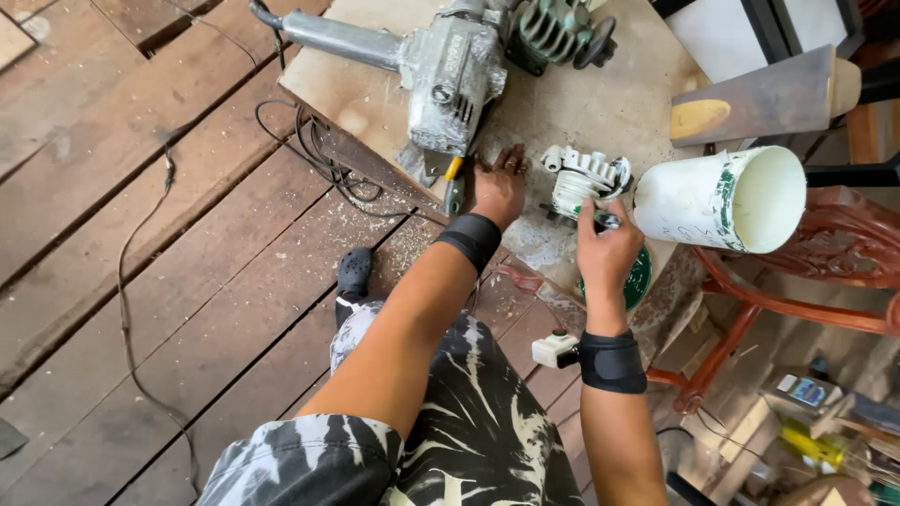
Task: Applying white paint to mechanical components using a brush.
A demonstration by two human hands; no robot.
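1. The person's legs are nearest, in black and white patterned shorts [469, 440]. Both wrists wear black bands.
2. A small white plug block [555, 349] lies on the wooden floor [141, 281], nearer than the low wooden board [600, 103] and just below its near edge.
3. The right hand [605, 253] is at the near edge of the board. It is closed around a thin dark tool [605, 219]. The tip of the tool points at the small white engine part [586, 181].
4. The small white engine part sits on the board, near its front edge. It is pale and dusty, with ridges like little fins and a round middle.
5. The left hand [499, 187] rests flat on the board, to the left of the white part. Its fingers are spread a little and hold nothing. It lies beside a tool with a yellow and green handle [454, 183].
6. A white plastic bucket [722, 199] lies on its side at the right edge of the board.
7. Farther back on the board sits a big grey power tool [450, 75], dirty and worn. Behind it is a green finned engine piece [553, 33].
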